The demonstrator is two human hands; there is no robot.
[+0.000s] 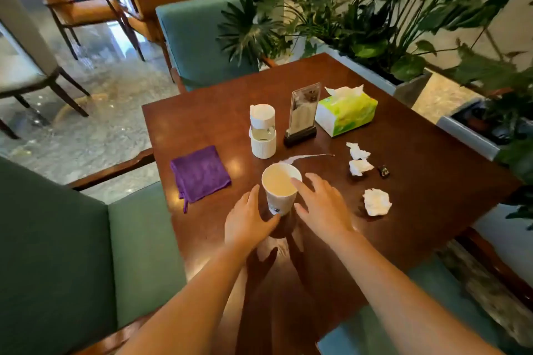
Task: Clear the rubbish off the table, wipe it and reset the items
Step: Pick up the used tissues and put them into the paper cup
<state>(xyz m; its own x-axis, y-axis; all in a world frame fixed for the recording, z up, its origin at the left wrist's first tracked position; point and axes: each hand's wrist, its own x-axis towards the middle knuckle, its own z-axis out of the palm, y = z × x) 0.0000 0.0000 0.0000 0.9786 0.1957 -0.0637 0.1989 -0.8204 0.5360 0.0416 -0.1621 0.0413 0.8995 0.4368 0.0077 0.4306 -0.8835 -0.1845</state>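
Observation:
A white paper cup (281, 189) stands upright near the middle of the dark wooden table (418, 181). My left hand (249, 220) is open beside the cup's left side, its thumb near the base. My right hand (321, 207) is open on the cup's right, with a fingertip at the rim. Three crumpled tissues lie to the right: two small ones (357, 151) (360, 167) and a bigger ball (376, 202). A small dark wrapper (384, 171) lies by them. A folded purple cloth (200, 174) rests at the left. A white streak of spill (305, 156) runs behind the cup.
Behind the cup stand a white toothpick holder (263, 131), an acrylic sign stand (302, 114) and a green tissue box (346, 114). Green chairs sit at the far side (199, 43) and near left (72, 253). Planters (403, 46) line the right edge.

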